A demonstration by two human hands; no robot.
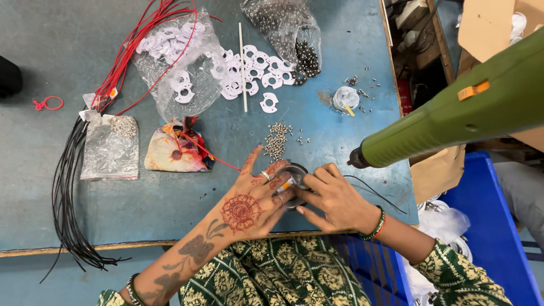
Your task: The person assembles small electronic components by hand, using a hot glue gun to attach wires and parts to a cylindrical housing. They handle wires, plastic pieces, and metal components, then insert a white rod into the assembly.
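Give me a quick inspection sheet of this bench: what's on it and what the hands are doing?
Surface: blue worktable, worn and scuffed.
Job's things: small round metal part held between both hands; pile of tiny metal screws just above.
Clutter: white plastic washers, bag of dark metal beads, small bag of metal bits, colourful cloth pouch.
Hands: left hand and right hand both pinch the part.
Cables: red wires and black wires bundled at left.
Surroundings: green power tool hanging at right; blue crate below.
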